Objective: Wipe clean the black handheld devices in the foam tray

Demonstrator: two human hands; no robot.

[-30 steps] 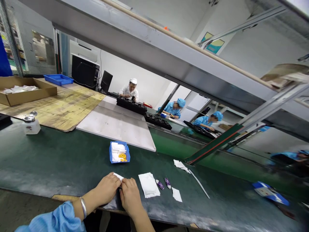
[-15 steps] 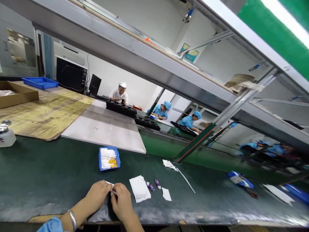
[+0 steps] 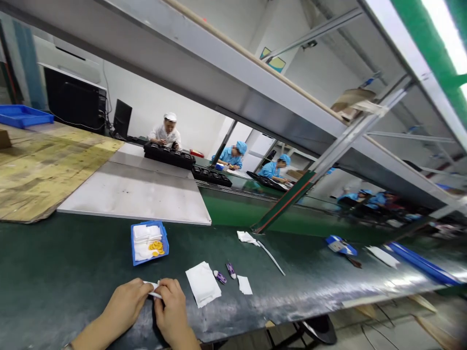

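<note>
Left: a stained wooden sheet [image 3: 62, 167] bears a shallow blue tray [image 3: 25, 116]; beside it lies a pale board [image 3: 142, 194]. Behind stand a large black unit [image 3: 73, 104] and a smaller dark screen [image 3: 122, 118]. Centre, background: a white-capped person [image 3: 166, 133] leans over a compartmented black tray [image 3: 170, 155], with a second black tray [image 3: 211, 176] to its right; farther right sit two blue-capped people, one nearer the centre [image 3: 231, 154], one beyond [image 3: 273, 169]. Above: a grey shelf [image 3: 255, 73] runs across the view, tilted. Right: a green post [image 3: 288, 201] slants upward; beyond it lie a blue-and-white object [image 3: 341, 245], a white sheet [image 3: 383, 256] and a long blue bar [image 3: 423, 265]. Lower right: a black stool seat [image 3: 323, 330], partly hidden.
</note>
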